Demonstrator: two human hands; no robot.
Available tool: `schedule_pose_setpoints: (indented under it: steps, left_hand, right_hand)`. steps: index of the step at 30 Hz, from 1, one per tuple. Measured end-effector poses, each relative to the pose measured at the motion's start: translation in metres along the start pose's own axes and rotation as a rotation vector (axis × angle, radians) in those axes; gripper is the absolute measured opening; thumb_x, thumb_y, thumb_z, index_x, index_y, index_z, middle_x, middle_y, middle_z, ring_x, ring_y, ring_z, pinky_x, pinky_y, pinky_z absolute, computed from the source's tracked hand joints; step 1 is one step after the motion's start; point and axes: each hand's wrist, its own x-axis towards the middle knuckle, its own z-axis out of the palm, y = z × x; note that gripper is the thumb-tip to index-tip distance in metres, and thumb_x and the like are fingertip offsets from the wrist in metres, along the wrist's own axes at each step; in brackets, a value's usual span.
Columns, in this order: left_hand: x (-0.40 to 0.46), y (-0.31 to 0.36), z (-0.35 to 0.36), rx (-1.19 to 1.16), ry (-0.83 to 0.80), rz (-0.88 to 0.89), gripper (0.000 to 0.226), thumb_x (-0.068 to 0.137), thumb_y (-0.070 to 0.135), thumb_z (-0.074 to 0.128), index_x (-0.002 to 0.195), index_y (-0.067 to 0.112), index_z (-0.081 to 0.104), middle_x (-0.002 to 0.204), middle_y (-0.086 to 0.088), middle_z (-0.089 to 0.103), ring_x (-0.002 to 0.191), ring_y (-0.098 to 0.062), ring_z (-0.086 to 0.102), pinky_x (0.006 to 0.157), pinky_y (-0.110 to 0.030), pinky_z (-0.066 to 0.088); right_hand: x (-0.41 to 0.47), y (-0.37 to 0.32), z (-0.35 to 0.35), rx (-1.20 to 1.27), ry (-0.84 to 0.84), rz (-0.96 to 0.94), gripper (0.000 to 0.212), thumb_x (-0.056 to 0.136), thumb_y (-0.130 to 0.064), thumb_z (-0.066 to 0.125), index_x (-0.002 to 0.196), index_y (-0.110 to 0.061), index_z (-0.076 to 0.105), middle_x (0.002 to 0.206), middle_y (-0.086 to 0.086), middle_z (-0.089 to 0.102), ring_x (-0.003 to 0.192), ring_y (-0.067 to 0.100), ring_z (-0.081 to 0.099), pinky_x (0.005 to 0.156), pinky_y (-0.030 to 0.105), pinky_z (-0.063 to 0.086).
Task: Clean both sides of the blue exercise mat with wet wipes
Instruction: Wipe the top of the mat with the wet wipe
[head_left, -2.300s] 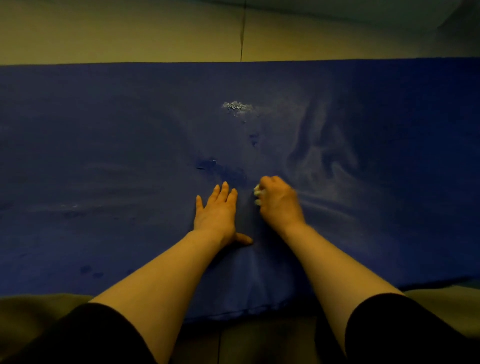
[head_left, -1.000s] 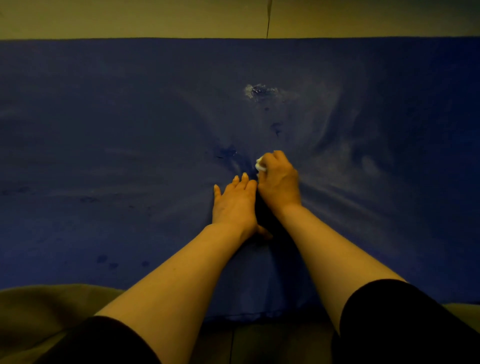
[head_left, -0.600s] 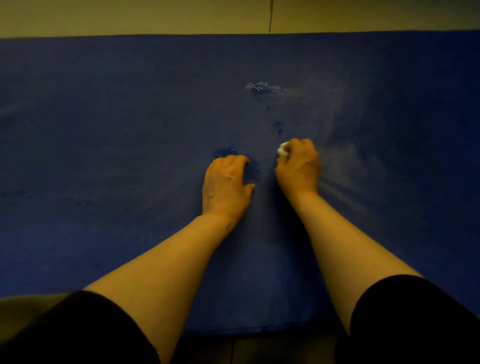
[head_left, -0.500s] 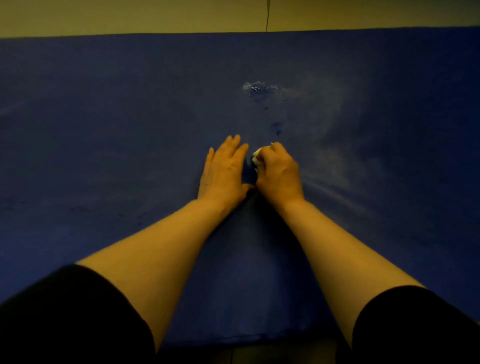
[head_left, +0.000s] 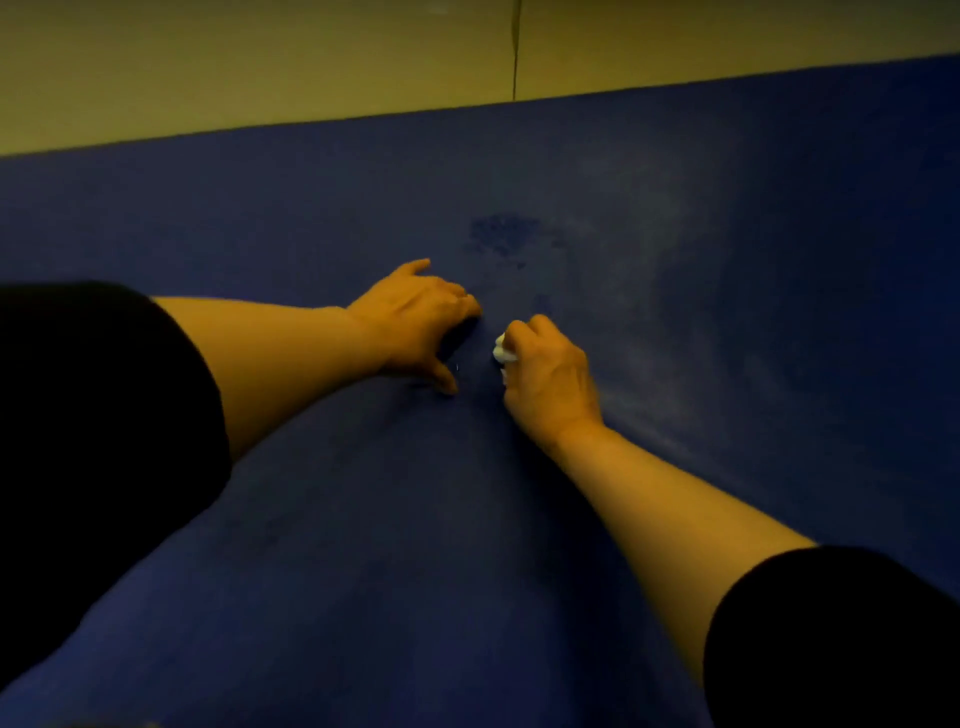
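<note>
We are looking down at the blue exercise mat (head_left: 311, 519), which is lying flat and filling most of the view, its far edge meeting a pale floor (head_left: 260, 62). Our right hand (head_left: 550, 384) is curling its fingers around a balled white wet wipe (head_left: 501, 352), gripping it tightly so that only a small white bulge is showing at the thumb side of the fist, and it is pressing the wipe down on the mat. Just to the left of that grip, our left hand (head_left: 415, 322) is resting on the mat with its fingers bent and its thumb stretched back toward us; it is holding nothing, and a narrow strip of mat is separating the two hands. Just beyond the grip, a darker speckled patch (head_left: 504, 236) is showing on the mat surface. To the right of the grip, pale hazy streaks (head_left: 665, 291) are running across the blue. Black sleeves (head_left: 93, 415) are covering both of our upper arms nearest the camera. A thin dark seam (head_left: 515, 49) is crossing the floor past the mat's far edge.
</note>
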Motion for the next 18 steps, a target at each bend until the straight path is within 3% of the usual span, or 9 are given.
schedule_pose_setpoints:
  steps: [2, 4, 5, 7, 9, 11, 13, 15, 18]
  left_hand:
    - [0.010, -0.013, -0.003, 0.075, -0.006, 0.083, 0.113, 0.067, 0.064, 0.074, 0.153, 0.016, 0.019, 0.157, -0.009, 0.019, 0.142, -0.028, 0.023, 0.118, -0.044, 0.014]
    - [0.019, -0.019, 0.004, 0.037, -0.101, 0.039, 0.133, 0.064, 0.063, 0.076, 0.153, 0.015, -0.011, 0.159, -0.011, -0.019, 0.147, -0.031, -0.012, 0.118, -0.053, 0.003]
    - [0.024, -0.021, 0.008, 0.004, -0.139, 0.035, 0.138, 0.063, 0.063, 0.077, 0.150, 0.017, -0.020, 0.156, -0.010, -0.029, 0.145, -0.031, -0.023, 0.117, -0.057, -0.001]
    - [0.028, -0.027, 0.014, -0.051, -0.152, 0.056, 0.140, 0.062, 0.063, 0.077, 0.148, 0.019, -0.026, 0.154, -0.008, -0.034, 0.142, -0.029, -0.029, 0.116, -0.059, -0.004]
    - [0.027, -0.030, 0.016, -0.101, -0.141, 0.076, 0.140, 0.061, 0.063, 0.077, 0.147, 0.021, -0.026, 0.154, -0.006, -0.034, 0.140, -0.026, -0.032, 0.114, -0.059, -0.007]
    - [0.027, -0.032, 0.017, -0.108, -0.131, 0.086, 0.140, 0.061, 0.064, 0.077, 0.147, 0.021, -0.025, 0.154, -0.005, -0.035, 0.137, -0.023, -0.034, 0.114, -0.059, -0.008]
    - [0.028, -0.032, 0.019, -0.086, -0.131, 0.091, 0.140, 0.061, 0.065, 0.076, 0.147, 0.021, -0.025, 0.154, -0.005, -0.035, 0.138, -0.024, -0.034, 0.114, -0.058, -0.009]
    - [0.029, -0.032, 0.019, -0.082, -0.142, 0.095, 0.139, 0.062, 0.065, 0.075, 0.146, 0.022, -0.027, 0.153, -0.005, -0.036, 0.136, -0.024, -0.036, 0.113, -0.058, -0.010]
    - [0.030, -0.034, 0.019, -0.090, -0.154, 0.098, 0.136, 0.063, 0.065, 0.074, 0.136, 0.027, -0.035, 0.151, -0.002, -0.040, 0.130, -0.021, -0.040, 0.113, -0.056, -0.012]
  right_hand:
    - [0.018, 0.016, -0.014, -0.023, -0.013, 0.035, 0.009, 0.077, 0.003, 0.061, 0.082, -0.004, 0.061, 0.095, 0.015, 0.057, 0.079, 0.036, 0.059, 0.063, 0.035, 0.047]
    - [0.035, 0.034, -0.024, -0.039, 0.124, 0.174, 0.011, 0.078, 0.001, 0.062, 0.087, -0.004, 0.063, 0.100, 0.015, 0.057, 0.082, 0.035, 0.060, 0.066, 0.033, 0.046]
    - [0.039, 0.040, -0.023, -0.038, 0.204, 0.237, 0.010, 0.079, 0.001, 0.061, 0.087, -0.003, 0.063, 0.100, 0.016, 0.057, 0.082, 0.037, 0.059, 0.066, 0.037, 0.048]
    - [0.038, 0.038, -0.012, -0.080, 0.335, 0.259, 0.009, 0.080, 0.002, 0.057, 0.086, -0.001, 0.063, 0.095, 0.019, 0.058, 0.077, 0.040, 0.058, 0.065, 0.041, 0.049]
    - [0.027, 0.017, 0.011, -0.166, 0.394, 0.156, 0.016, 0.079, 0.003, 0.049, 0.088, 0.002, 0.063, 0.090, 0.021, 0.061, 0.078, 0.041, 0.060, 0.071, 0.041, 0.052]
    - [0.017, -0.006, 0.029, -0.163, 0.318, -0.035, 0.019, 0.074, 0.007, 0.053, 0.089, 0.004, 0.064, 0.088, 0.022, 0.062, 0.080, 0.040, 0.061, 0.081, 0.041, 0.054]
    - [0.022, -0.007, 0.029, -0.118, 0.223, -0.152, 0.016, 0.069, 0.009, 0.063, 0.083, 0.001, 0.063, 0.082, 0.019, 0.061, 0.073, 0.036, 0.059, 0.074, 0.040, 0.055]
    - [0.039, 0.015, 0.009, -0.108, 0.249, -0.086, 0.017, 0.068, 0.008, 0.065, 0.082, -0.003, 0.064, 0.082, 0.017, 0.061, 0.069, 0.035, 0.058, 0.061, 0.037, 0.051]
    - [0.060, 0.055, -0.028, -0.106, 0.362, 0.247, 0.013, 0.078, 0.003, 0.060, 0.088, -0.004, 0.065, 0.096, 0.018, 0.059, 0.079, 0.039, 0.059, 0.065, 0.038, 0.045]
